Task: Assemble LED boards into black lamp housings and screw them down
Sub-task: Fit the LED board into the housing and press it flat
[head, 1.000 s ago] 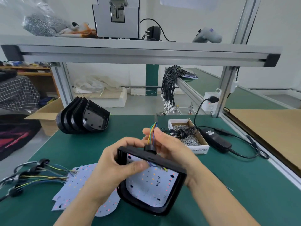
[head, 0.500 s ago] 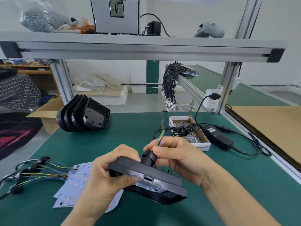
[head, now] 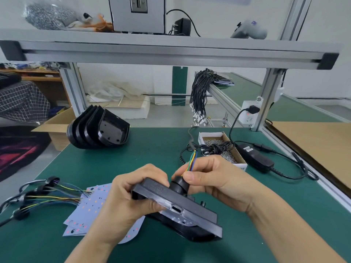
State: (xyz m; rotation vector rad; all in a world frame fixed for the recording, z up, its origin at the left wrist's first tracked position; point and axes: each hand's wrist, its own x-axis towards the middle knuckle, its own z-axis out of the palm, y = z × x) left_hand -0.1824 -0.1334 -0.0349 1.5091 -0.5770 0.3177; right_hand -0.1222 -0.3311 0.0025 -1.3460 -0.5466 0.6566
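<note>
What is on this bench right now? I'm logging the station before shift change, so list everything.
lamp housing: one, black, held over the mat
cable gland: one, black, on the housing with coloured wires
spare housings: a nested stack, black, far left of the mat
LED boards: several, white, wired, left of the hands
screw box: one, cardboard, far right
power adapter: one, black, beside the box
left hand: grips the housing
right hand: fingers pinch the gland

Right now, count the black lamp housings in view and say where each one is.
5: one housing gripped by the left hand, while the right hand pinches its wire grommet; four nested in a stack at the mat's far left. More may hide inside the stack.
</note>
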